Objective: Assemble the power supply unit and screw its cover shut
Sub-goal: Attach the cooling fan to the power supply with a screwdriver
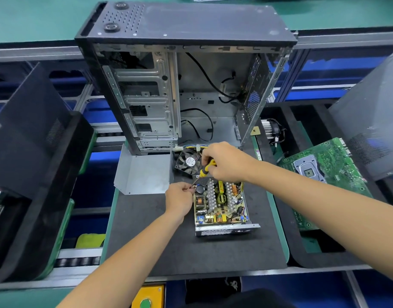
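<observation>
On a black mat (169,247), an open power supply unit (221,204) is steadied at its corner by the left hand (180,200), apparently pinching a screw, while a yellow-handled screwdriver (205,171) is gripped by the right hand (226,162); the grey cover (142,172) is set aside.

Yellow-and-black screwdriver (206,168), green motherboard (324,172), black mat (169,241), grey perforated computer case (182,25), silver cover (142,174).
</observation>
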{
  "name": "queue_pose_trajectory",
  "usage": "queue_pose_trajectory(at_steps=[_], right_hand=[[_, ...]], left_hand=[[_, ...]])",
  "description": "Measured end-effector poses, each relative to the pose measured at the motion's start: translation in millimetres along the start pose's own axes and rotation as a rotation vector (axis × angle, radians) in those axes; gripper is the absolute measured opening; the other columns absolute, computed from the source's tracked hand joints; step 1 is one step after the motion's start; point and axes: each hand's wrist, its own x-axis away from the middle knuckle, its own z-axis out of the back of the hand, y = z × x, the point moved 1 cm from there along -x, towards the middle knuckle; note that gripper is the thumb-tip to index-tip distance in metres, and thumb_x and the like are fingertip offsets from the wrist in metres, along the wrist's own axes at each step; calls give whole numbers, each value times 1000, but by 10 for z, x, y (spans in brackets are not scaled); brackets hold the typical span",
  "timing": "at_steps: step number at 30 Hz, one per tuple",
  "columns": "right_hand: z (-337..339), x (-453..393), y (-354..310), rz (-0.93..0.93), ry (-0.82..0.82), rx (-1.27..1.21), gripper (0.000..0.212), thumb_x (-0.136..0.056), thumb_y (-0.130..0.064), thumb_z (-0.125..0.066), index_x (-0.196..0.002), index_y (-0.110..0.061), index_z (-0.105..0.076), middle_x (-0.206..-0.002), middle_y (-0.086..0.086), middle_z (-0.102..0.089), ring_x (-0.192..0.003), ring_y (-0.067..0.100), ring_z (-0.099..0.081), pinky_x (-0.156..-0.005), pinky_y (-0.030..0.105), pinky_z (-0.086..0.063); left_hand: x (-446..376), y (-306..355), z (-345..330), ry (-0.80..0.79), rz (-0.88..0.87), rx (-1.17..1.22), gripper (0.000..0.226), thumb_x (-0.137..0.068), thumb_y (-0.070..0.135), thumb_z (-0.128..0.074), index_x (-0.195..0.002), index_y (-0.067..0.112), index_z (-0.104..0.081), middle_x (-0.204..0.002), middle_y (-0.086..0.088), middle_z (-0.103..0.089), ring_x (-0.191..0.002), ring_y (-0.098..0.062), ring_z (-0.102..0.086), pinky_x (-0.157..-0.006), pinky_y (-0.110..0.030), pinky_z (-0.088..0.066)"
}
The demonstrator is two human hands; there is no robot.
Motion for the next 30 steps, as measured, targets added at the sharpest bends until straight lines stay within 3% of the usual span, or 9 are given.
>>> queue_pose_trajectory(at_steps=[5,8,10,14,17,20,24,28,30], right_hand=[[67,6,30,18,19,16,16,-84,-6,-55,-93,-14,-66,-96,3,-63,-68,11,-52,-60,33,-49],[84,7,57,22,23,8,17,-83,-5,-54,-91,-16,-64,-95,2,-62,-69,14,-54,-61,34,-51],[84,7,72,26,23,7,17,-82,-4,-54,-89,-16,-64,-93,1,-63,-70,13,-55,-62,35,-52],[76,7,98,29,21,12,16,-82,-5,-55,-88,-17,-63,-91,1,-62,-72,15,-57,-63,36,-53],[75,4,106,32,23,13,16,-83,-5,-55,-89,-17,-64,-91,0,-61,-67,8,-52,-56,28,-47],[86,7,105,45,25,19,16,-82,-6,-56,-91,-14,-66,-91,1,-63,-64,4,-49,-53,24,-41],[127,38,71,92,46,36,16,-82,-8,-56,-92,-14,-68,-92,-2,-60,-73,12,-52,-62,28,-45],[166,69,42,167,76,95,15,-84,-10,-55,-92,-14,-67,-89,-5,-51,-84,15,-50,-71,28,-43],[152,83,4,203,59,129,14,-85,-12,-55,-93,-13,-66,-92,-2,-54,-88,18,-53,-75,33,-46]], left_hand=[[-31,44,13,21,-9,-32,29,-90,7,-63,-62,13,-67,-68,-9,-65,-71,-30,-63,-78,-52,-56],[-55,38,3,22,2,-49,36,-88,7,-65,-52,10,-61,-64,-12,-62,-75,-39,-66,-74,-53,-57],[-73,20,-5,10,25,-40,42,-88,4,-65,-47,10,-57,-60,-7,-58,-73,-34,-66,-76,-51,-58],[-96,18,6,-45,36,-65,43,-89,4,-61,-47,9,-52,-59,-4,-55,-70,-26,-63,-79,-51,-57],[-88,51,17,-42,39,-76,45,-87,3,-59,-45,12,-46,-52,-2,-50,-61,-22,-57,-76,-50,-58],[-76,76,10,-32,88,-30,32,-84,3,-59,-52,7,-55,-61,-8,-56,-63,-24,-58,-73,-45,-59],[-47,107,-15,-10,170,97,16,-78,0,-59,-64,6,-56,-63,-11,-52,-59,-21,-50,-58,-34,-46],[43,118,-33,-32,201,194,22,-79,-7,-50,-62,3,-59,-55,-6,-48,-53,-18,-40,-50,-24,-35],[74,108,-44,-66,209,221,26,-80,-11,-42,-64,5,-55,-60,-6,-46,-60,-19,-36,-52,-24,-31]])
